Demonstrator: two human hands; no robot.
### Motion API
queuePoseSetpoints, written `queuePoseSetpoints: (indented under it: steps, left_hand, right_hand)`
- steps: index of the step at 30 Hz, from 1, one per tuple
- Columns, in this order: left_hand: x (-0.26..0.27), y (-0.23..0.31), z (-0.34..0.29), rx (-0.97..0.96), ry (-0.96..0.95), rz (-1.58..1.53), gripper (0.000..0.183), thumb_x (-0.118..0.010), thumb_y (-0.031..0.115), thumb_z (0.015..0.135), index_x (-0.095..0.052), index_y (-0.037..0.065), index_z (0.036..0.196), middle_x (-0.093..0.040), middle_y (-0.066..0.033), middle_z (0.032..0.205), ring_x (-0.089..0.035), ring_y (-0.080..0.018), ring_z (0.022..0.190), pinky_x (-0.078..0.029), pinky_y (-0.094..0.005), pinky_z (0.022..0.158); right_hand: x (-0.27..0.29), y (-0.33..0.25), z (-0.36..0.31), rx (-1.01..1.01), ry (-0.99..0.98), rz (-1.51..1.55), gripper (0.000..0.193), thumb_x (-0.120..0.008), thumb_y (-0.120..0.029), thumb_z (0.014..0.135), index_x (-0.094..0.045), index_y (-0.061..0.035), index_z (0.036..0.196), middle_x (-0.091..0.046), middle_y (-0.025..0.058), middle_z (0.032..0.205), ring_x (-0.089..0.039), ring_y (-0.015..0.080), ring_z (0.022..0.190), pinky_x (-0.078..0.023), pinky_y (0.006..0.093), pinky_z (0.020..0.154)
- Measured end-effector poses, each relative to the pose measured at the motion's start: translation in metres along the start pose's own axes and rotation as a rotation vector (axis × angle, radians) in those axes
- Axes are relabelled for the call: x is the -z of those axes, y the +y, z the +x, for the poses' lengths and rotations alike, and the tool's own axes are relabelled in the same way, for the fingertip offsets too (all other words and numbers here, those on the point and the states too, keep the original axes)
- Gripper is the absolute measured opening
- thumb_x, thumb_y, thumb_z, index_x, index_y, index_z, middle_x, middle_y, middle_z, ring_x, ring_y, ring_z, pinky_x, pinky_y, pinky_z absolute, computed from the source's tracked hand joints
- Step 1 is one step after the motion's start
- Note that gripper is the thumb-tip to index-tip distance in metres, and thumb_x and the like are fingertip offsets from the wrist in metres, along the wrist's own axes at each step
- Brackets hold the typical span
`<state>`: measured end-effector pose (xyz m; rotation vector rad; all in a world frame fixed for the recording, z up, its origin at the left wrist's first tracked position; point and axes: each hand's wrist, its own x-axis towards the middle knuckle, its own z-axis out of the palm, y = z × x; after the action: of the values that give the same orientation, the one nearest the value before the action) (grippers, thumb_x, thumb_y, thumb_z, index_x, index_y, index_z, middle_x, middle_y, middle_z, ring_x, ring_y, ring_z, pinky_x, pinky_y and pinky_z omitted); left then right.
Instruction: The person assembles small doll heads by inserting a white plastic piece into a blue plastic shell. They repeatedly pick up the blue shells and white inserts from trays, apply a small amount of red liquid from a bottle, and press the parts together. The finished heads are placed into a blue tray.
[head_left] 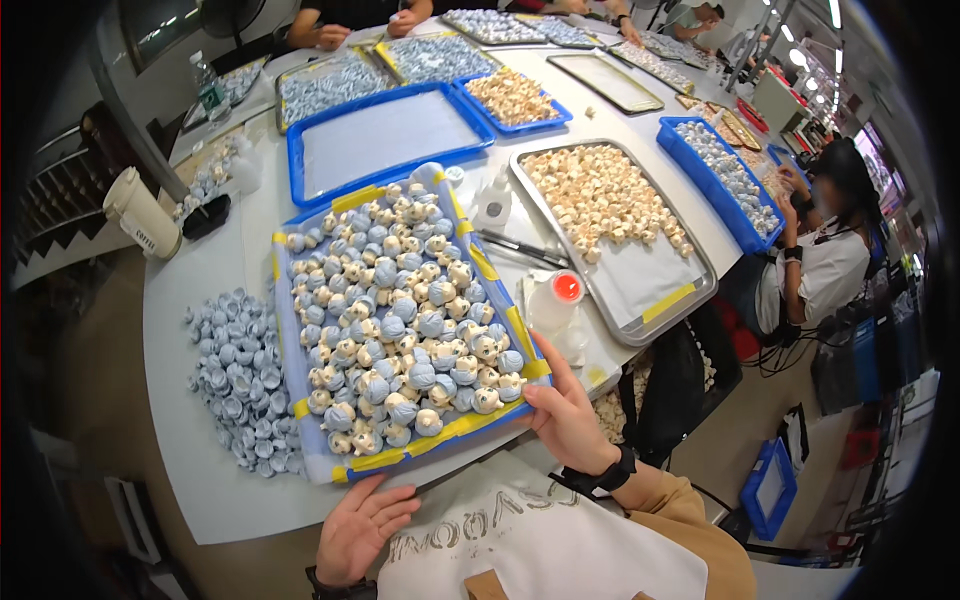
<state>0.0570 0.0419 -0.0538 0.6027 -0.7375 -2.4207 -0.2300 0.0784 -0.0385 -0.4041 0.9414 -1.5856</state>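
A blue-rimmed tray (528, 345), lined and edged with yellow tape, is full of small cream pieces capped with light blue, like little figure heads. My right hand (575, 415) grips its near right corner, with the thumb over the rim and a finger along the side. My left hand (362, 530) lies palm up below the near edge, its fingers stretched and apart and holding nothing; I cannot tell whether it touches the tray. Left of the tray is a pile of loose light-blue cup-shaped shells (240, 380).
Beyond are a paper-lined blue tray (390, 140), a metal tray (655, 320) of cream pieces and a blue bin (740, 225). A red-topped container (555, 300), pens (525, 248) and a white bottle (494, 205) stand alongside. A cream mug (140, 215) sits left. Other people work around the table.
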Motion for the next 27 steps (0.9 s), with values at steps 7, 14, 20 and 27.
queuePoseSetpoints:
  steps: [7, 14, 20, 27]
  left_hand:
    - [-0.008, 0.007, -0.001, -0.231, -0.111, -0.056, 0.048, -0.05, 0.034, 0.088, -0.039, 0.006, 0.125, -0.032, -0.0271, 0.132, -0.039, -0.035, 0.118, -0.038, -0.0464, 0.096]
    - [-0.004, 0.002, 0.005, -0.377, 0.128, -0.038, 0.042, -0.047, 0.031, 0.09, -0.045, 0.006, 0.123, -0.042, -0.013, 0.13, -0.044, -0.0254, 0.115, -0.035, -0.0445, 0.097]
    - [0.015, 0.009, -0.02, -0.609, 0.351, 0.276, 0.028, -0.047, 0.026, 0.088, -0.055, 0.001, 0.098, -0.06, -0.0067, 0.094, -0.055, -0.0176, 0.081, -0.042, -0.0338, 0.069]
    - [-0.034, 0.026, -0.009, -0.627, 0.418, 0.284, 0.023, -0.048, 0.025, 0.086, -0.055, 0.003, 0.084, -0.058, -0.0043, 0.082, -0.053, -0.0129, 0.073, -0.042, -0.0319, 0.064]
  right_hand:
    - [-0.007, -0.025, -0.011, 0.01, -0.066, 0.07, 0.063, -0.041, -0.001, 0.086, -0.011, -0.0092, 0.14, -0.039, 0.0127, 0.129, -0.05, 0.0223, 0.11, -0.047, 0.0393, 0.087]
    - [0.0, -0.027, -0.022, 0.056, -0.144, 0.058, 0.066, -0.046, -0.004, 0.085, -0.011, -0.0104, 0.141, -0.037, 0.0098, 0.131, -0.048, 0.0166, 0.11, -0.044, 0.0299, 0.088]
    - [-0.001, -0.042, -0.038, 0.162, -0.296, -0.147, 0.07, -0.048, -0.008, 0.085, -0.005, -0.0063, 0.14, -0.026, 0.0089, 0.135, -0.032, 0.0143, 0.119, -0.031, 0.0276, 0.096]
    - [-0.001, -0.07, -0.06, -0.006, -0.245, -0.05, 0.075, -0.049, -0.012, 0.087, 0.004, -0.0033, 0.14, -0.018, 0.01, 0.14, -0.027, 0.0139, 0.122, -0.026, 0.024, 0.098]
